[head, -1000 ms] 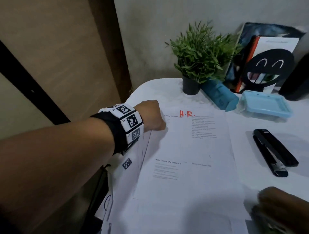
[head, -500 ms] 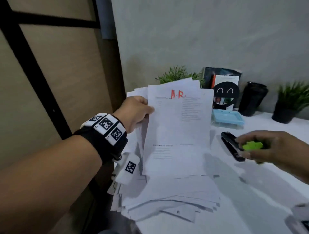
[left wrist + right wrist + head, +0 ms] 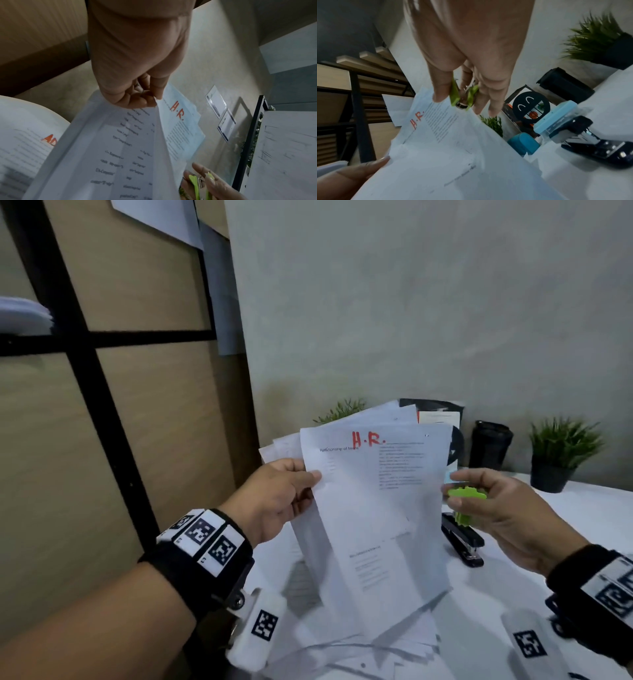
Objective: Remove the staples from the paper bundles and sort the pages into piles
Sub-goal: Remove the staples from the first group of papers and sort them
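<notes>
Head view: left hand (image 3: pixel 274 501) pinches the left edge of the paper bundle (image 3: pixel 373 508) marked "H.R.", lifted above the surface (image 3: pixel 582 525). Right hand (image 3: pixel 507 515) grips one green staple remover (image 3: pixel 466 505) at the bundle's right edge. Two potted plants (image 3: pixel 561 453) stand behind, with one black stapler (image 3: pixel 462 539) below. Left wrist view alone shows another sheet lettered "AD" (image 3: pixel 25 148).

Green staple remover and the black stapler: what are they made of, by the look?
Green staple remover: looks like matte lime plastic grips over shiny metal, which glints between them in the right wrist view. Black stapler: glossy black shell, plastic or painted metal, can't tell; bright metal parts show at its front end.
</notes>
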The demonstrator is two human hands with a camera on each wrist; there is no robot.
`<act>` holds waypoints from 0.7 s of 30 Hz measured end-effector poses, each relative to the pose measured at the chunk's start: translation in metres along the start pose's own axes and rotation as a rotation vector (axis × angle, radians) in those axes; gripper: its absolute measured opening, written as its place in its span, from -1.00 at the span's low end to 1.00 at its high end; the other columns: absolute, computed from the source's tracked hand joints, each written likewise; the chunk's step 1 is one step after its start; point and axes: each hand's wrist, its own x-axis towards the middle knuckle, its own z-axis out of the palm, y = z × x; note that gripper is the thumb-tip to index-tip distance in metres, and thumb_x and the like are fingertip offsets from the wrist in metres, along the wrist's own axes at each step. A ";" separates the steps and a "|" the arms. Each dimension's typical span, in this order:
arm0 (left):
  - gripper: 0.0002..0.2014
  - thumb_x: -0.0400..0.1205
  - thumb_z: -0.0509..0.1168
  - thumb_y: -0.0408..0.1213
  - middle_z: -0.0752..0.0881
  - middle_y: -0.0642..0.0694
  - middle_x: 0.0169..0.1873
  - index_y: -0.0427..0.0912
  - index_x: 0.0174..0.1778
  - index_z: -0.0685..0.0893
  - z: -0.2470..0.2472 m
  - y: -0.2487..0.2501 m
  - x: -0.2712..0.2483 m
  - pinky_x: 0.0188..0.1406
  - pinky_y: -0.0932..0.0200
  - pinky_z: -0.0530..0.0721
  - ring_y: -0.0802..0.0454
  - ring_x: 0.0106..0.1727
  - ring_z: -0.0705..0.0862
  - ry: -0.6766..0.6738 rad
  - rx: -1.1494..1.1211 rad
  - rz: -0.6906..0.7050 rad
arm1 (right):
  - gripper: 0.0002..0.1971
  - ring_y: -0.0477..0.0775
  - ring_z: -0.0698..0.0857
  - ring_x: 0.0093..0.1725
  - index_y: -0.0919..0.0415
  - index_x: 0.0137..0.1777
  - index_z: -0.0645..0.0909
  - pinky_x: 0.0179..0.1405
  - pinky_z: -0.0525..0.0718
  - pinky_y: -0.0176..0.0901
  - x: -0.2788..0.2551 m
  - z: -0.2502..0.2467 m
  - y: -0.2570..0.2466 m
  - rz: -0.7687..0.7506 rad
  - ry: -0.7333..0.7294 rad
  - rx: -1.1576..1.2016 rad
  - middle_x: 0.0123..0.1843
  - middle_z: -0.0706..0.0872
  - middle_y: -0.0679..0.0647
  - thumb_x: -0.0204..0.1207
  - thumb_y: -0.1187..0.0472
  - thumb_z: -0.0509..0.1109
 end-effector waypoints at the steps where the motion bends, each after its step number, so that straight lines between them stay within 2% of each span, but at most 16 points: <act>1: -0.90 0.72 0.41 -0.44 0.77 -0.19 -0.15 -0.19 -0.08 0.69 0.001 0.000 0.001 -0.42 0.30 0.68 0.08 -0.35 0.64 -0.011 -0.008 -0.011 | 0.00 0.07 0.82 -0.06 0.12 0.21 0.70 -0.16 0.77 -0.14 0.001 0.001 0.002 0.004 0.007 0.001 0.07 0.85 0.18 -0.38 -0.07 0.88; 2: -0.93 0.72 0.41 -0.44 0.77 -0.21 -0.10 -0.21 -0.03 0.70 0.001 0.000 0.003 -0.44 0.30 0.68 0.07 -0.33 0.64 -0.021 -0.014 -0.017 | -0.09 0.07 0.82 -0.05 0.09 0.27 0.66 -0.11 0.74 -0.11 0.004 0.001 0.003 0.000 0.009 0.014 0.10 0.84 0.21 -0.19 0.05 0.88; 4: -0.92 0.72 0.41 -0.44 0.76 -0.23 -0.04 -0.24 0.09 0.72 0.003 -0.001 0.005 -0.45 0.31 0.69 0.06 -0.29 0.64 -0.038 -0.007 -0.017 | -0.37 0.00 0.80 -0.09 0.02 0.30 0.64 -0.08 0.71 -0.12 0.011 0.004 0.006 -0.031 0.056 -0.002 0.16 0.79 0.25 0.22 0.37 0.71; 5: -0.92 0.72 0.41 -0.44 0.77 -0.22 -0.04 -0.24 0.10 0.73 0.005 -0.002 0.006 -0.44 0.31 0.69 0.07 -0.29 0.64 -0.047 0.011 -0.011 | -0.39 -0.01 0.81 -0.08 0.00 0.30 0.63 -0.06 0.71 -0.12 0.014 0.006 0.006 -0.048 0.077 -0.023 0.19 0.78 0.24 0.28 0.43 0.65; 7: -0.94 0.73 0.41 -0.43 0.79 -0.17 -0.10 -0.22 0.05 0.76 0.008 -0.005 0.006 -0.41 0.32 0.69 0.09 -0.30 0.64 -0.062 0.062 0.007 | -0.27 0.10 0.83 0.03 0.02 0.37 0.62 -0.03 0.74 -0.05 0.021 0.010 0.008 -0.058 0.082 -0.004 0.22 0.79 0.22 0.14 0.26 0.74; 9: -0.90 0.73 0.41 -0.41 0.79 -0.17 -0.09 -0.26 0.13 0.78 0.011 -0.007 0.008 -0.39 0.32 0.68 0.11 -0.31 0.64 -0.077 0.105 0.017 | -0.11 0.23 0.82 0.12 0.05 0.40 0.61 0.01 0.79 0.06 0.027 0.014 0.012 -0.067 0.081 0.072 0.22 0.78 0.25 -0.02 0.07 0.82; 10: -0.85 0.73 0.41 -0.41 0.78 -0.17 -0.07 -0.30 0.19 0.78 0.012 -0.007 0.009 -0.38 0.32 0.68 0.12 -0.31 0.64 -0.078 0.117 0.021 | -0.18 0.27 0.81 0.14 0.06 0.40 0.61 0.03 0.80 0.10 0.029 0.018 0.013 -0.073 0.096 0.105 0.24 0.76 0.29 0.06 0.12 0.80; 12: -0.81 0.73 0.42 -0.41 0.79 -0.16 -0.07 -0.34 0.23 0.77 0.012 -0.007 0.012 -0.39 0.32 0.66 0.13 -0.34 0.64 -0.066 0.151 0.031 | -0.38 0.30 0.80 0.17 0.10 0.36 0.63 0.03 0.81 0.10 0.033 0.027 0.017 -0.118 0.143 0.136 0.25 0.76 0.32 0.29 0.37 0.67; 15: -0.96 0.68 0.46 -0.44 0.80 -0.07 -0.27 -0.27 0.01 0.77 0.007 -0.006 0.011 -0.42 0.28 0.61 0.16 -0.43 0.63 -0.005 0.245 0.081 | -0.52 0.32 0.81 0.14 0.14 0.25 0.70 0.16 0.78 0.29 0.036 0.040 0.021 -0.217 0.224 0.041 0.15 0.82 0.25 0.37 0.51 0.60; 17: -0.88 0.60 0.50 -0.44 0.74 -0.04 -0.35 -0.19 -0.15 0.70 0.001 -0.008 0.014 -0.41 0.21 0.57 0.10 -0.40 0.62 0.106 0.347 0.164 | -0.60 0.24 0.83 0.08 0.07 0.16 0.73 0.14 0.79 0.29 0.036 0.044 0.018 -0.267 0.246 -0.064 0.09 0.85 0.17 0.41 0.49 0.59; 19: -0.78 0.49 0.54 -0.26 0.70 -0.04 -0.11 -0.08 -0.04 0.65 -0.006 -0.009 0.019 -0.24 0.14 0.67 0.02 -0.17 0.66 0.291 0.483 0.275 | -0.59 0.16 0.83 0.05 -0.01 0.18 0.74 0.12 0.82 0.18 0.037 0.044 0.012 -0.331 0.227 -0.201 0.07 0.85 0.03 0.42 0.42 0.61; 20: -0.61 0.41 0.55 -0.11 0.65 -0.04 0.09 0.00 0.11 0.62 -0.011 -0.009 0.022 -0.02 0.07 0.74 -0.01 0.03 0.67 0.379 0.593 0.339 | -0.57 0.10 0.82 0.03 -0.04 0.22 0.73 0.13 0.81 0.14 0.037 0.045 0.008 -0.386 0.207 -0.295 0.08 0.84 -0.02 0.42 0.39 0.62; 21: -0.41 0.33 0.54 0.02 0.57 -0.04 0.28 0.07 0.28 0.57 -0.015 -0.007 0.024 0.25 -0.04 0.73 -0.05 0.26 0.63 0.419 0.697 0.412 | -0.54 0.03 0.79 0.02 -0.06 0.24 0.72 0.15 0.79 0.09 0.037 0.045 0.005 -0.444 0.190 -0.394 0.09 0.82 -0.06 0.41 0.38 0.63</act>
